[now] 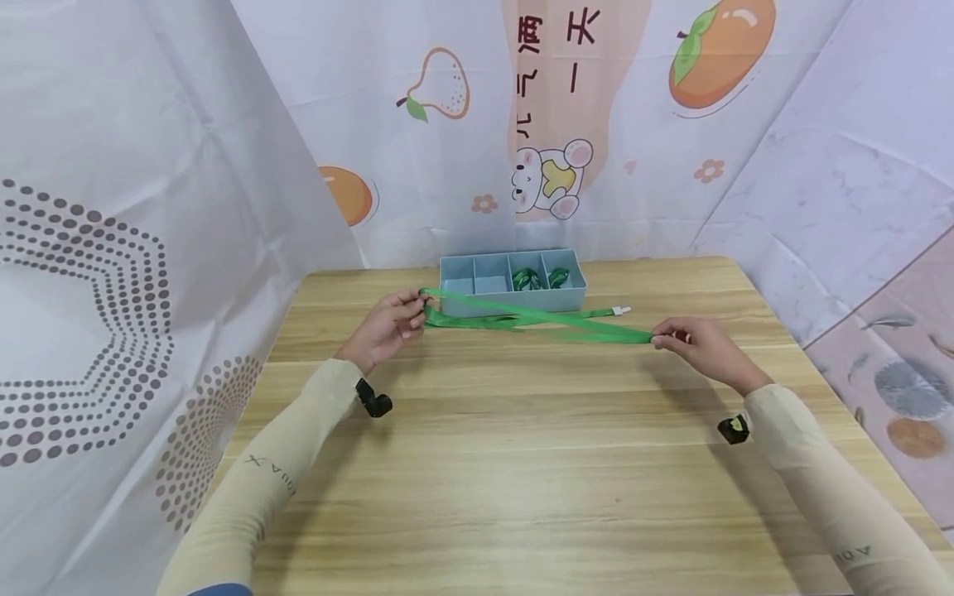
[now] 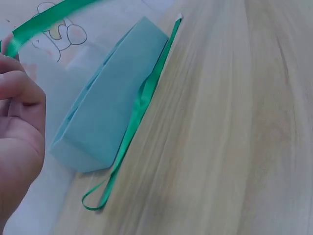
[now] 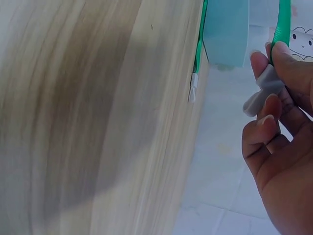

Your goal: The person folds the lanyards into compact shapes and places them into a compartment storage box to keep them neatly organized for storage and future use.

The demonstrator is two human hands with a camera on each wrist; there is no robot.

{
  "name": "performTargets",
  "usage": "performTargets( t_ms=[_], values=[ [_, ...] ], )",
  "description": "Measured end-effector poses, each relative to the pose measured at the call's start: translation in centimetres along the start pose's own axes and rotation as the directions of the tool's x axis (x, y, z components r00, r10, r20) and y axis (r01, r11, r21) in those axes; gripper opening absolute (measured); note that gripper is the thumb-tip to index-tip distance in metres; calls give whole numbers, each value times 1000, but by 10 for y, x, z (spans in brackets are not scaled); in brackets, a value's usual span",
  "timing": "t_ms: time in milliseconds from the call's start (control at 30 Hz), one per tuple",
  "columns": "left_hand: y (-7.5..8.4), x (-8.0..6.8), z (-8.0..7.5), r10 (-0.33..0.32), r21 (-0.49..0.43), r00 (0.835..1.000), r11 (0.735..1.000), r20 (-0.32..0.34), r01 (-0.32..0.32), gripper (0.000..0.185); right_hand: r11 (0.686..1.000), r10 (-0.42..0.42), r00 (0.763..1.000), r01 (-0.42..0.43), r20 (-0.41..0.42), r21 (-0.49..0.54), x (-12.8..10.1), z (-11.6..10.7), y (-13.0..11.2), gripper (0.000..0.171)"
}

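Note:
A green lanyard [image 1: 537,315] is stretched in the air between both hands, in front of the box. My left hand [image 1: 386,329] pinches its left end between thumb and fingertips. At the other end my right hand [image 1: 699,348] grips the strap between thumb and forefinger. In the right wrist view a pale plastic clip [image 3: 264,90] hangs from that end, against the fingers. A second green lanyard [image 2: 142,100] lies lengthwise on the table along the box's front. Its white clip [image 3: 193,88] points right, and its other end forms a small loop.
A light blue box [image 1: 562,299] with several compartments stands at the table's back edge. Coiled green lanyards [image 1: 526,280] lie in its two right compartments. The wooden table [image 1: 477,463] reaches toward the person. Patterned cloth [image 1: 373,99] hangs behind and at both sides.

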State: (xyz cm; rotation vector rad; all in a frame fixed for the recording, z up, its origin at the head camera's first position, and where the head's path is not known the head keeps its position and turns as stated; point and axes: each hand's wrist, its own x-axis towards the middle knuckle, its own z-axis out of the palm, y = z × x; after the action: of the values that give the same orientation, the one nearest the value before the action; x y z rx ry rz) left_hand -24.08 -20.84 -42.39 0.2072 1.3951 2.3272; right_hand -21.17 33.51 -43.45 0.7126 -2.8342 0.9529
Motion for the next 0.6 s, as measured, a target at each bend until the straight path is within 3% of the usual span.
performTargets(
  t_ms=[167, 367, 500, 600],
  values=[
    [3, 1, 5, 32, -56, 999, 998, -5, -32, 28, 1000, 10, 1000, -11, 2, 19, -1, 2, -2, 9],
    [0, 1, 4, 0, -32, 998, 999, -57, -2, 32, 1000, 22, 1000, -22, 13, 21, -1, 2, -4, 9],
    [-1, 0, 4, -25, -54, 999, 998, -31, 23, 37, 1000, 21, 1000, -21, 3, 14, -1, 3, -2, 7],
    [1, -1, 4, -48, -38, 998, 998, -50, 46, 34, 1000, 14, 1000, -14, -2, 11, -1, 2, -2, 6]
  ],
)
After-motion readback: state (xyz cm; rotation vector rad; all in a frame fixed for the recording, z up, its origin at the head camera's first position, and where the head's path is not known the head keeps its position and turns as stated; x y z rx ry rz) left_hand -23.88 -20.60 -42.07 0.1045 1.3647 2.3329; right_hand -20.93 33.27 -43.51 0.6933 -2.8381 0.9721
